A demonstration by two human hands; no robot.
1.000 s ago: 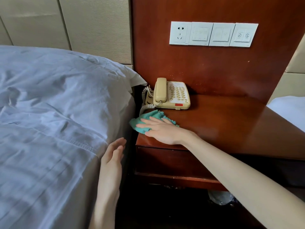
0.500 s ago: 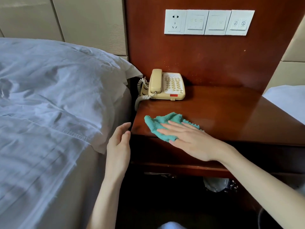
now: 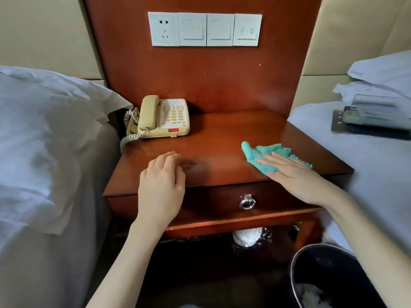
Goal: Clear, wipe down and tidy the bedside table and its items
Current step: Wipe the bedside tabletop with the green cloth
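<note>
Two hands are working the bedside surface point(image 3: 222, 130): our right hand point(image 3: 295, 174) is pressing the teal cloth point(image 3: 258, 155) flat-fingered near its right edge, our left hand point(image 3: 161, 185) resting loosely curled, holding nothing. Wiping looks partly done; the telephone point(image 3: 164, 118) at back left is sitting unmoved.

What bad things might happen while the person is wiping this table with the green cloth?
The phone sits at the back left corner of the bedside table, and its curly cord hangs over the edge. A wide sweep of the green cloth under the right hand might nudge the phone or snag the cord. The left hand rests on the glossy top and may leave smudges. The spot under the phone could get missed.
</note>
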